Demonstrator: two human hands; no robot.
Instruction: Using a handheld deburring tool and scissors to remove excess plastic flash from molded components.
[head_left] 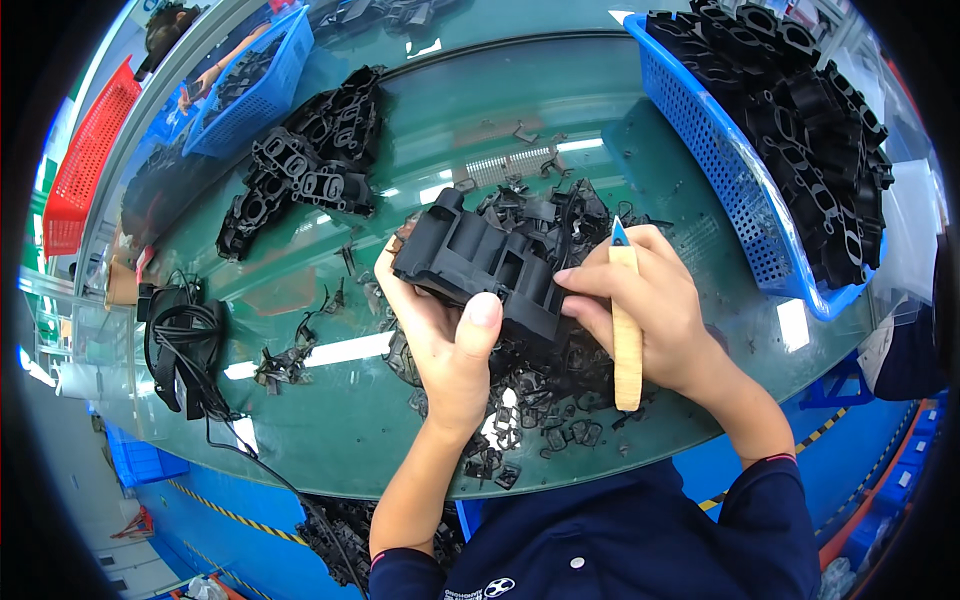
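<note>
A black molded plastic part (pixel 475 255) with rounded channels is held in my left hand (pixel 445 350), the thumb pressed on its near side and the fingers around its left end. My right hand (pixel 650 305) keeps a knife (pixel 627 340) between its fingers; the handle is wrapped in pale yellow tape and the short pointed blade points away from me. The right thumb and index finger touch the right end of the part, while the blade stands apart from it. Loose black plastic scraps (pixel 570 435) lie beneath and around both hands, partly hidden by the part.
A blue basket (pixel 715 180) heaped with black molded parts (pixel 800 150) stands at the right. More black parts (pixel 310 150) lie at the far left. A black device with a coiled cable (pixel 185 345) sits at the left edge of the green table (pixel 300 440). Another person's arm (pixel 225 65) shows beyond.
</note>
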